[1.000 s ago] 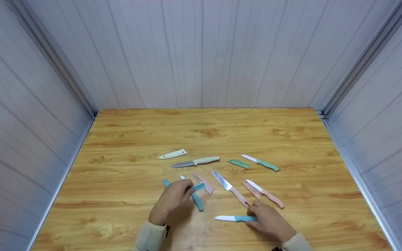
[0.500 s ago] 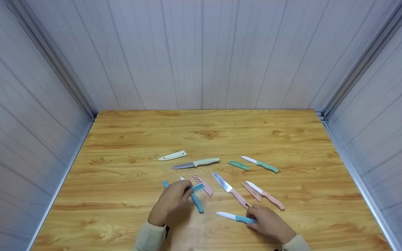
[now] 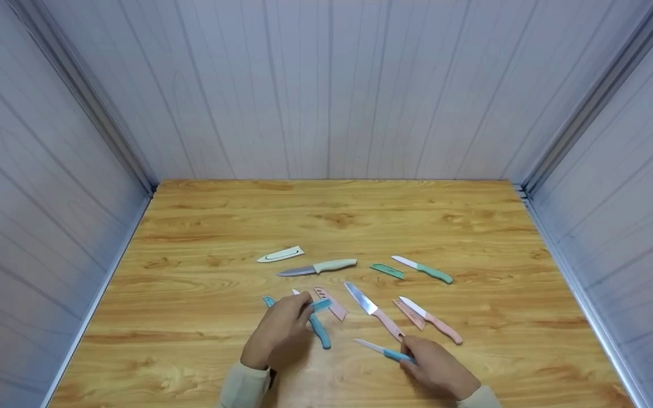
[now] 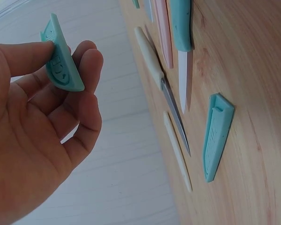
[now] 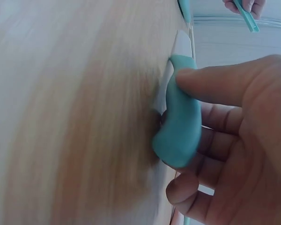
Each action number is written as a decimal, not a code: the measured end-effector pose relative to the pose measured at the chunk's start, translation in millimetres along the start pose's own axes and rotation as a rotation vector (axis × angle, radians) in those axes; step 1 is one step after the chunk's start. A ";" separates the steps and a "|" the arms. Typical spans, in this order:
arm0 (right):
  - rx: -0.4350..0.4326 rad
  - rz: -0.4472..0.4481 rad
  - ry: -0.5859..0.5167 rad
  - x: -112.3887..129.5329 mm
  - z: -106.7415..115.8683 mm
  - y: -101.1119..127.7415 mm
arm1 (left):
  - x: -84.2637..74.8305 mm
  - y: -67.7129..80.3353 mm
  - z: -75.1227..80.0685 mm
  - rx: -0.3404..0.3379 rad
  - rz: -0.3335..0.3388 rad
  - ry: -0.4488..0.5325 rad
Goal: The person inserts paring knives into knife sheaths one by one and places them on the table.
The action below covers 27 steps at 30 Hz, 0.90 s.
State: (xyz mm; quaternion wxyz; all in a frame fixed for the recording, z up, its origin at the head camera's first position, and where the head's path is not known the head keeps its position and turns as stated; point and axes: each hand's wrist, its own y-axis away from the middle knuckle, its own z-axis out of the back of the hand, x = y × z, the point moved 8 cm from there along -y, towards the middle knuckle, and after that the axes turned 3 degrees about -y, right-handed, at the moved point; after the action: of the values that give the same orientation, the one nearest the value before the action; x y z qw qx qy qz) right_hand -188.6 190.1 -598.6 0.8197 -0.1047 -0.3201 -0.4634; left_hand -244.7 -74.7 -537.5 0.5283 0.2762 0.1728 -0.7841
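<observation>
— What's the left hand (image 3: 278,331) got?
— It pinches a teal sheath (image 4: 61,61) between thumb and fingers, held off the desk (image 3: 202,226) near the front edge.
— And the right hand (image 3: 437,368)?
— It grips a teal knife (image 3: 383,351) by the handle, blade pointing left, also near the front edge, beside a pink knife (image 3: 374,310).

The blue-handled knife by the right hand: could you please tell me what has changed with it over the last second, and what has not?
The right hand grips the blue-handled knife by its handle and has swung its white blade tip away from the person, from level to slanted. The left hand still pinches the blue sheath. The other knives and sheaths on the table lie as before.
</observation>
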 end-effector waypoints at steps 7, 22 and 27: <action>-0.022 0.068 -0.034 6.0 2.8 1.3 | -5.2 2.7 3.5 -0.062 -0.083 -0.038; -0.214 0.061 -0.148 8.8 32.4 -3.1 | -19.1 -6.6 13.8 -0.111 -0.123 0.035; -0.294 -0.005 -0.149 7.5 53.2 -6.4 | -23.9 -13.5 18.4 -0.128 -0.123 0.075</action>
State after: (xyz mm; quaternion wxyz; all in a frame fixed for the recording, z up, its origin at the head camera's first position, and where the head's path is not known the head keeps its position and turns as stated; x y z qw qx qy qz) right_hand -213.9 206.3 -553.6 0.7685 -0.2565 -0.3090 -0.4982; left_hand -254.9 -62.4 -508.6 0.4888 0.2598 0.2587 -0.7916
